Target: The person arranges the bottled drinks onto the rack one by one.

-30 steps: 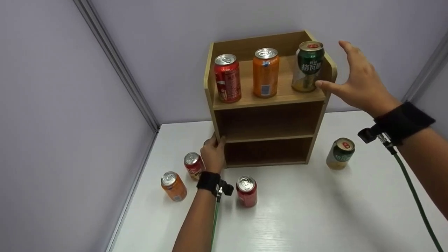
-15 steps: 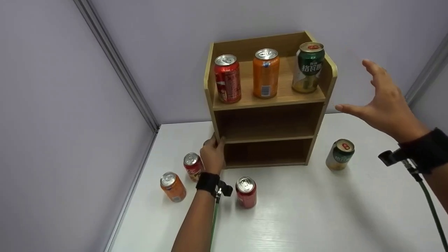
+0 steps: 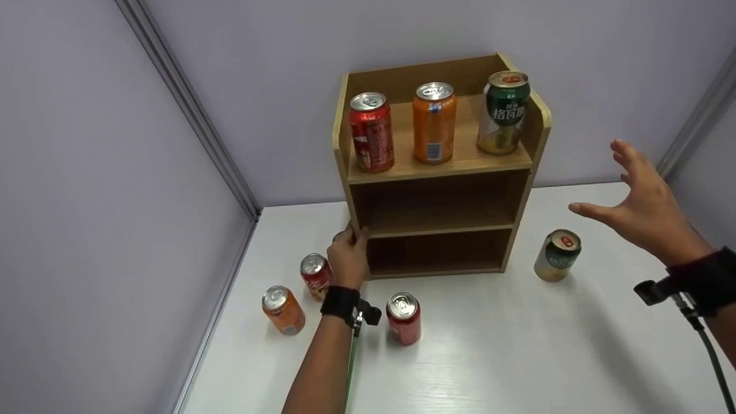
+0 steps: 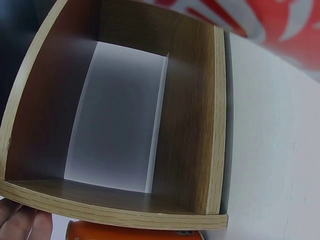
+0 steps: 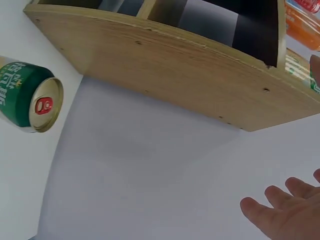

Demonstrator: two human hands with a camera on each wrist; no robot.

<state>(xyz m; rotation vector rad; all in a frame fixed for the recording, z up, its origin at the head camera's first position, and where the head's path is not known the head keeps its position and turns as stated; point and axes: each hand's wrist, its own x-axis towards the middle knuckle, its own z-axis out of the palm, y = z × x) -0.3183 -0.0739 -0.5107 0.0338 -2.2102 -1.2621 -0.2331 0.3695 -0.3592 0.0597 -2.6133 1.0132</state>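
Observation:
A small wooden shelf [image 3: 440, 231] stands against the back wall with a red can [image 3: 371, 138], an orange can [image 3: 434, 129] and a green-and-gold can [image 3: 503, 118] upright on its top level. My left hand [image 3: 348, 259] holds the shelf's left side low down, thumb at the front edge; in the left wrist view its fingers [image 4: 22, 222] show outside the side panel. Off to the right, my right hand [image 3: 652, 210] hovers with fingers spread and nothing in it. Nearest to it, a second green-and-gold can [image 3: 558, 256] stands on the table.
On the white table [image 3: 471, 351], a red can [image 3: 404, 319] stands before the shelf. Another red can [image 3: 316, 277] and an orange can [image 3: 283, 310] are left of my left hand. Walls enclose the back and left. The shelf's two lower levels hold no cans.
My right hand has drawn away from the green-and-gold can on the top level, moving right and down. The left hand stays at the shelf's side.

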